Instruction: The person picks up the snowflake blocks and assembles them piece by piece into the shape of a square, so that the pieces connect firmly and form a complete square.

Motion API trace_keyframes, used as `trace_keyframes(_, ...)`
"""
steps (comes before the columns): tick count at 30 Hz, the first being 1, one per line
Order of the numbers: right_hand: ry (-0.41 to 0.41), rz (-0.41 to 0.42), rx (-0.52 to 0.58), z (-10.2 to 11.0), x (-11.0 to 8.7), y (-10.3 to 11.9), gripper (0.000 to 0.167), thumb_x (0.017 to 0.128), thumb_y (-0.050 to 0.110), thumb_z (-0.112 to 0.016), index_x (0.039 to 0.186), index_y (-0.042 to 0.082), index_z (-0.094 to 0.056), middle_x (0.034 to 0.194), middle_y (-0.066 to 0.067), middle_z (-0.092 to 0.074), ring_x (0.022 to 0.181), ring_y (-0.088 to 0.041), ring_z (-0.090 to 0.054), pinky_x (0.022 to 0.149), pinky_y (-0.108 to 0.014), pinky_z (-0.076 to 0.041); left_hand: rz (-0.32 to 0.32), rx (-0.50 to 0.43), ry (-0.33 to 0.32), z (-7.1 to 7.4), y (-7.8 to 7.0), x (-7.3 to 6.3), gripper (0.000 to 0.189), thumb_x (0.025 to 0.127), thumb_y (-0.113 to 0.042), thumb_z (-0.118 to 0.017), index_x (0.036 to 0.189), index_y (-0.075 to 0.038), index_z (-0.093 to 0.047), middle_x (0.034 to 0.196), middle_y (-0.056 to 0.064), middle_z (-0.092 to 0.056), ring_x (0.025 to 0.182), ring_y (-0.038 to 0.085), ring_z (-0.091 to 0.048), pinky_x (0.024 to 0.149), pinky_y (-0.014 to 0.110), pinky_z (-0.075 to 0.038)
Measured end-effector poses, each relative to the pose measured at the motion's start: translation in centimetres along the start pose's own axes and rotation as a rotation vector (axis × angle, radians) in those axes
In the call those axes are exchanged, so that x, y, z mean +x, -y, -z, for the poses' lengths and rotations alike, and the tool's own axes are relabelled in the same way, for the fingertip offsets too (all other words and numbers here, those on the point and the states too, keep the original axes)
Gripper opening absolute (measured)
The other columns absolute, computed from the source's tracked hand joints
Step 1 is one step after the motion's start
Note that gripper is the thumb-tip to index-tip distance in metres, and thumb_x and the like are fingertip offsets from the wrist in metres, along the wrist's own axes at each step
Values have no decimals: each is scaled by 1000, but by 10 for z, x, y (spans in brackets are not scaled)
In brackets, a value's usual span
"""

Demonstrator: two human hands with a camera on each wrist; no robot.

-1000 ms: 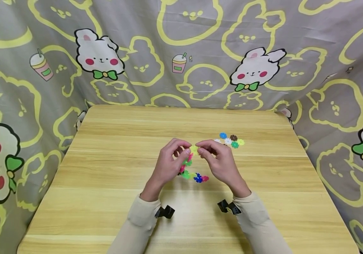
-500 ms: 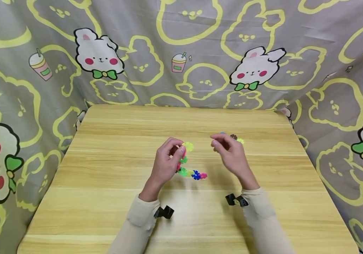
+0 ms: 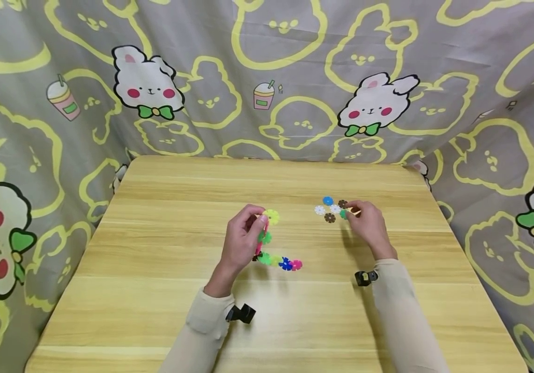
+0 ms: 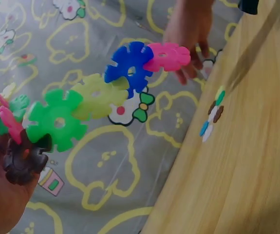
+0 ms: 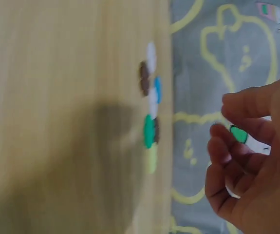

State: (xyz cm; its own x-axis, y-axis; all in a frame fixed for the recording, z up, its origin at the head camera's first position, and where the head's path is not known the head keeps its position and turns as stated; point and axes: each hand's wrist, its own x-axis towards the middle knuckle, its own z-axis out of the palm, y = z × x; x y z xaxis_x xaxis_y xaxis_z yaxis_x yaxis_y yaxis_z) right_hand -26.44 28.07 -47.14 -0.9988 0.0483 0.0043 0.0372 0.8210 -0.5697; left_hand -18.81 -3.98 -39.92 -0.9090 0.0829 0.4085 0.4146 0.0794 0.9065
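Observation:
My left hand pinches a chain of interlocking snowflake discs near its upper end, with a yellow disc above the fingertips. In the left wrist view a brown disc lies by the palm. Green, yellow, blue and pink discs run outward from it in a line. My right hand is over the right side of a group of loose discs, thumb and fingertips apart. The right wrist view shows nothing between them; a green disc lies flat on the table beyond. The yellow loose disc is mostly hidden in the head view.
On the wooden table the loose discs lie close together: a blue disc, a white disc, a brown disc and several others. A patterned curtain surrounds the table's back and sides.
My right hand has let go of the yellow disc on the chain and moved right to the loose discs. The left hand has shifted slightly left with the chain.

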Motion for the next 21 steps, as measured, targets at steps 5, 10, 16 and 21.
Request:
trace_keyframes(5, 130, -32, -89, -6, 6, -13, 46, 97, 21, -53, 139, 4, -48, 134, -30, -41, 118, -48, -43, 95, -60, -41, 67, -20, -21, 1, 1, -1, 12, 96, 2, -51, 98, 9, -59, 74, 14, -54, 61, 8, -46, 56, 18, -38)
trace_keyframes(10, 177, -39, -171, -12, 12, -18, 50, 97, 19, -49, 144, 3, -42, 141, -33, -32, 126, -52, -35, 103, -63, -34, 101, -43, -44, 3, 2, -1, 12, 97, 1, -49, 100, 10, -57, 74, 8, -51, 62, 15, -46, 55, 17, -38)
trace_keyframes(16, 187, -43, -203, -17, 16, -20, 51, 98, 18, -47, 146, 4, -39, 140, -31, -32, 123, -50, -38, 101, -61, -36, 113, -37, -50, 5, 5, -1, 13, 98, 0, -48, 101, 9, -57, 75, 9, -51, 61, 16, -46, 53, 17, -37)
trace_keyframes(21, 216, -36, -227, -18, 17, -22, 50, 99, 20, -47, 146, 4, -40, 135, -33, -36, 116, -49, -44, 95, -59, -41, 118, -36, -52, 7, 3, -1, 13, 98, 0, -48, 101, 10, -57, 75, 10, -51, 60, 15, -45, 52, 16, -37)
